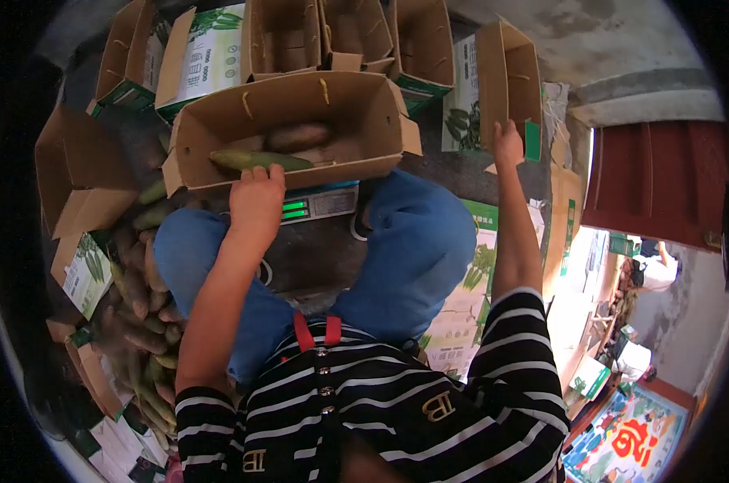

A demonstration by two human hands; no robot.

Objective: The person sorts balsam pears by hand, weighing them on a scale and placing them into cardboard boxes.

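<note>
An open cardboard box (356, 171) sits in front of me on a digital scale (320, 203) with a lit green display. Inside the box lie a long green gourd-like vegetable (260, 160) and a thicker brownish one (298, 138). My left hand (257, 189) has its fingers hooked over the box's near rim, close to the green one. To the right, my right hand (508, 146) grips the near edge of a tall open carton (492, 88) printed with green vegetables. The thumb and some fingers of that hand are hidden.
More open cartons (282, 40) stand in a row behind the box. At left, a heap of long green and brown vegetables (143, 322) lies beside another open carton (91, 165). Printed cardboard (453, 330) lies right of my knee. Other people (658, 270) are beyond the doorway.
</note>
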